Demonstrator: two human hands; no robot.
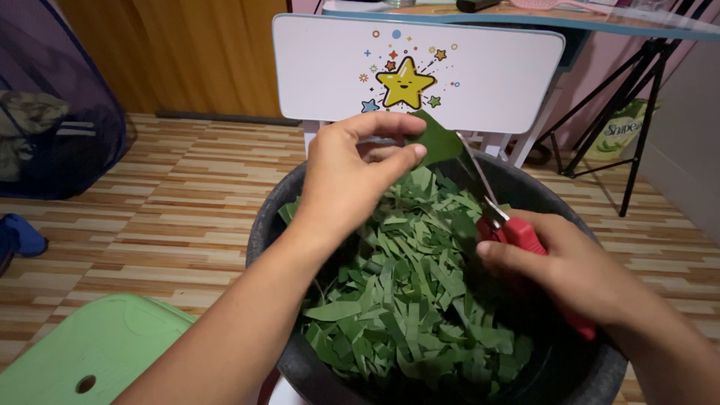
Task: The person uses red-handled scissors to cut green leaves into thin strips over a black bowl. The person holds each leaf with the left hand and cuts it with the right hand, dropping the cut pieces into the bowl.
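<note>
The left hand [352, 176], at the centre of the frame, was raised above the basin with thumb and fingers pinched on a piece of green leaf [437, 142]. The right hand [577, 274], at centre right, was closed around the red handles of a pair of scissors [501, 217]. The blades pointed up and left and met the held leaf at its right edge; whether they were parted or closed could not be determined.

Below both hands stood a round black basin [262, 225], occupying the lower centre of the frame. It was filled with a loose heap of cut green leaf strips [397, 300], lying in all directions.

Behind the basin, at upper centre, stood a small white chair [330, 67] whose backrest bore a yellow star picture with smaller coloured stars around it. A light green plastic stool [112, 345] with a round hole showed at lower left. A dark mesh hamper [52, 112] sat at upper left on the striped wood-pattern floor [195, 187]. Black tripod legs [630, 97] stood at upper right, beside a glass-topped table edge [525, 13].
</note>
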